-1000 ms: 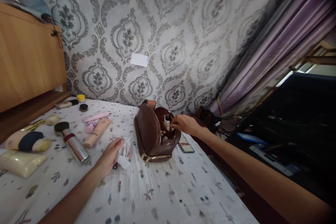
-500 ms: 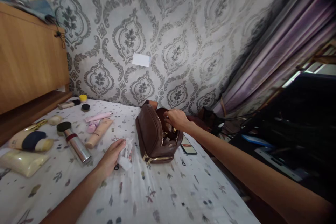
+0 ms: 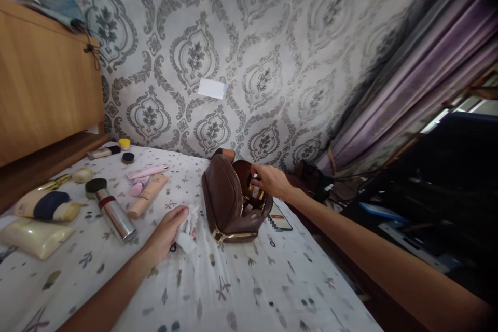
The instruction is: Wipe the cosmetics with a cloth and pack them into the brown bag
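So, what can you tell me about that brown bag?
The bag looks like smooth, slightly shiny dark brown leather. A gold-coloured zip edges its open mouth, a second zip runs near the base, and a lighter brown tab shows at the far end. It rests on a patterned sheet, with small things inside. The right hand reaches into the opening; whether it touches the bag is unclear. A phone lies beside it.

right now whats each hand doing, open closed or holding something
Left hand: closed on a crumpled white wipe.
Right hand: fingers bent at the brown bag's opening; whether it grips anything cannot be told.
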`<action>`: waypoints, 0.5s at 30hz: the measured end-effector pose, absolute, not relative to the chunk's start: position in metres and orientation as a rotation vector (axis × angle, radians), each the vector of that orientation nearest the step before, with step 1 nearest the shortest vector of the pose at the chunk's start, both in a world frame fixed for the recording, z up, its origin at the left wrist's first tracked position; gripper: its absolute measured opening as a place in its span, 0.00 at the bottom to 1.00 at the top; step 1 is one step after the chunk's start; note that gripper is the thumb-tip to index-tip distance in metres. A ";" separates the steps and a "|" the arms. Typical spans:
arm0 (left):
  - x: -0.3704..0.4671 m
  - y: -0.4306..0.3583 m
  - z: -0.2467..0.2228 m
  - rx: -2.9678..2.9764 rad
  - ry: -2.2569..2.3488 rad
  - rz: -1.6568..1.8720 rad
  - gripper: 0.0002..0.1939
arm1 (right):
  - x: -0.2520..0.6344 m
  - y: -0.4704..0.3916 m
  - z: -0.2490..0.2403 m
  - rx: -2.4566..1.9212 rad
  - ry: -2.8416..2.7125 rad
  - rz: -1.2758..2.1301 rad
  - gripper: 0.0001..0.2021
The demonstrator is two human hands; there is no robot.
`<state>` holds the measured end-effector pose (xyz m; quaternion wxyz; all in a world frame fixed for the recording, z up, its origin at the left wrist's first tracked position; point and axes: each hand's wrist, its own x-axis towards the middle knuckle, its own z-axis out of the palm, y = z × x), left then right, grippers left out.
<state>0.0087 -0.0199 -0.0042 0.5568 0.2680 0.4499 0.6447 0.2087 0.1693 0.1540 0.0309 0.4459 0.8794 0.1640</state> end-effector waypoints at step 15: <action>0.010 -0.019 -0.006 0.690 1.028 1.536 0.27 | 0.212 0.175 0.161 1.528 2.764 0.396 0.15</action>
